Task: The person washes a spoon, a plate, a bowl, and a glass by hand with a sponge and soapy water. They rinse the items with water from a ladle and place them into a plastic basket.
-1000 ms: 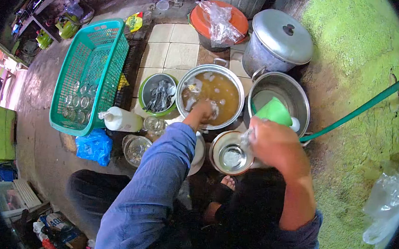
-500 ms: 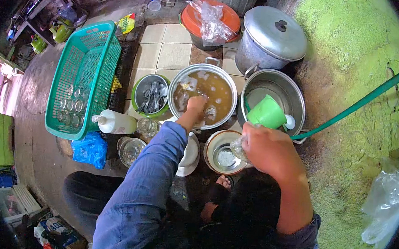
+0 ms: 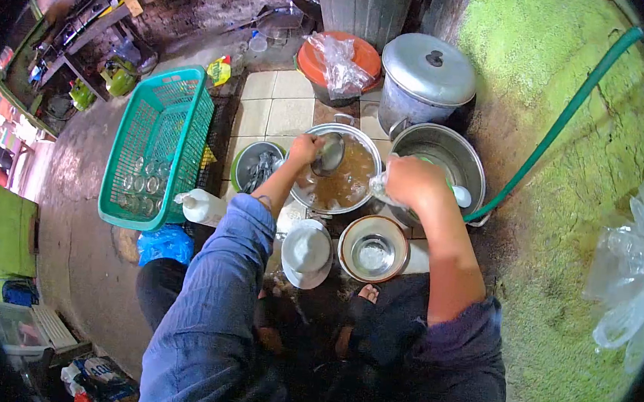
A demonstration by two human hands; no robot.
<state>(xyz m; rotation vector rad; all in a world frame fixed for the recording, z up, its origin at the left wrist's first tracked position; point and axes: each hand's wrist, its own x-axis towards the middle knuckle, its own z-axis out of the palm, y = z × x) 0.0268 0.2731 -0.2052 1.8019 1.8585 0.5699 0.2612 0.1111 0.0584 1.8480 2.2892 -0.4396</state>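
Note:
In the head view, my left hand [image 3: 307, 150] is closed on the edge of a small round metal bowl [image 3: 330, 155], tilted above the large metal basin [image 3: 378, 149] of cloudy brown, sudsy water [image 3: 342, 180]. My right hand [image 3: 413, 181] grips a crumpled whitish scrubbing pad [image 3: 378, 185] near the basin's right rim. Behind that hand stands a deep metal pot [image 3: 470, 161]; the green dipper in it is mostly hidden by my hand. Below the basin are a round bowl with a brown rim [image 3: 349, 237], holding clear water, and a stack of white dishes [image 3: 307, 254].
A teal basket [image 3: 141, 141] with several glasses stands left, beside a white bottle [image 3: 202, 207]. A container of dark utensils [image 3: 260, 167] adjoins the basin. Behind are a red-lidded bucket [image 3: 348, 56] and a lidded pot [image 3: 428, 77]. A green hose [image 3: 549, 147] runs along the right wall.
My left hand has come up out of the brown water with the metal bowl. My right hand has moved up towards the basin with the pad. The view has shifted.

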